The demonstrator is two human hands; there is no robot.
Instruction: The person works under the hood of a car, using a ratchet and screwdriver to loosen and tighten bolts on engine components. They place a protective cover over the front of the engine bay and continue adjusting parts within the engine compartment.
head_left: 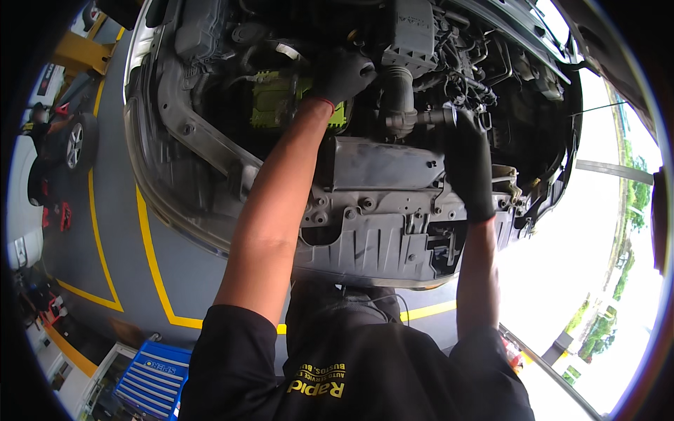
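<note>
Both my hands wear black gloves with red cuffs and reach into a car's engine bay. My left hand [346, 76] is closed, its fingers curled, over the middle of the bay; whatever lies inside them is hidden. Beneath its wrist shows a yellow-green part [270, 102] with a toothed edge. My right hand [469, 165] is at the right end of a dark air intake pipe [428, 118], beside a shiny metal edge; its fingertips are partly hidden. The pipe joins a ribbed elbow hose [398, 91] below the grey air filter box [410, 35].
A flat dark cover [386, 165] and the front crossmember [379, 205] lie between me and the engine. Hoses and wiring [477, 84] crowd the right side. Behind me at left stands a blue tool cabinet [153, 379]; a wheel [77, 146] is farther left, beyond yellow floor lines.
</note>
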